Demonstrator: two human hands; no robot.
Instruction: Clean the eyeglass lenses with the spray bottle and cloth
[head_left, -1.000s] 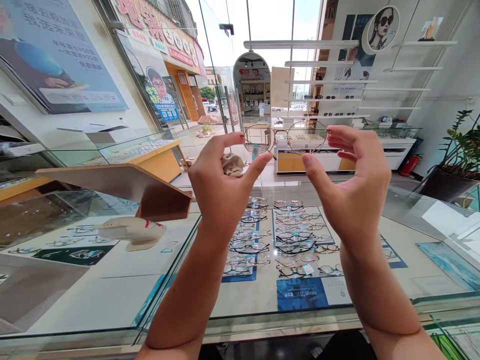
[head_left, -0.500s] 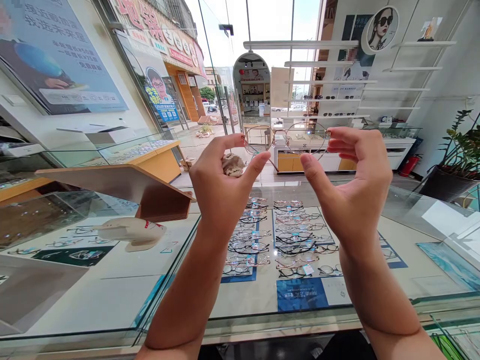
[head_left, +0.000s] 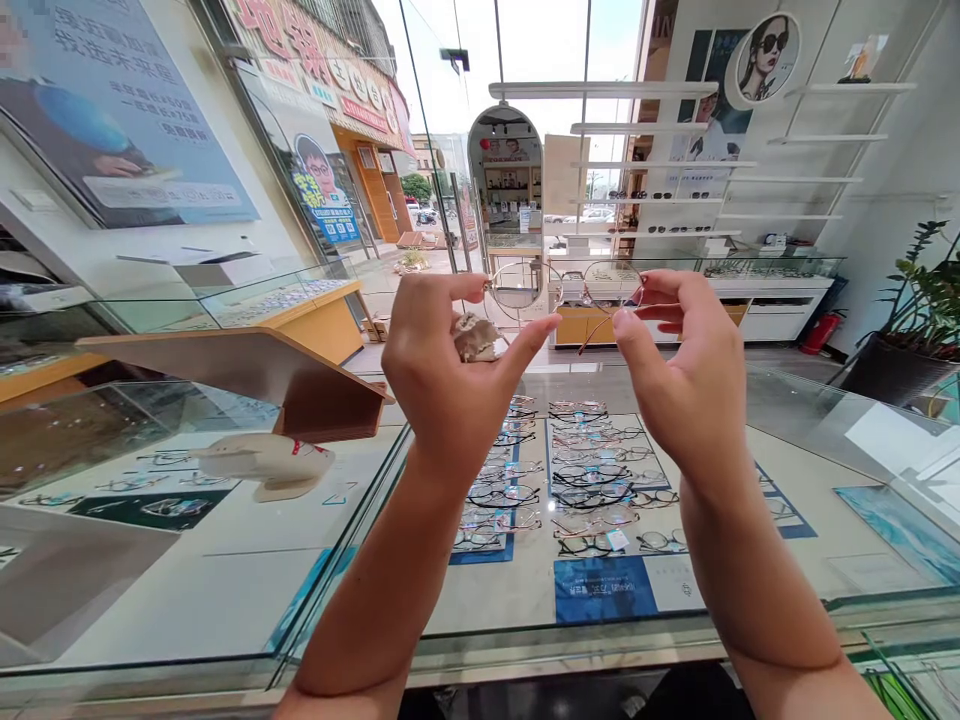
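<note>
A thin-rimmed pair of round glasses (head_left: 564, 290) is held up between my hands, above the glass counter. My left hand (head_left: 457, 370) has its index finger at the left rim's outer edge and a crumpled grey-beige cloth (head_left: 477, 338) tucked in its palm. Its thumb points toward the other hand. My right hand (head_left: 686, 375) grips the right side of the frame with fingers and thumb near the hinge. One temple hangs down at a slant below the right lens. Under the counter glass lie rows of glasses (head_left: 592, 475).
A wooden stand (head_left: 225, 360) and a beige cap (head_left: 262, 462) are at the left. An oval mirror (head_left: 505, 190) stands beyond the counter (head_left: 480, 645). A potted plant (head_left: 911, 340) and a red extinguisher (head_left: 821, 332) are at the right.
My right hand has moved left, closer to my left hand, which has shifted slightly right. The glasses have turned a little, and a temple now slants down below the right lens.
</note>
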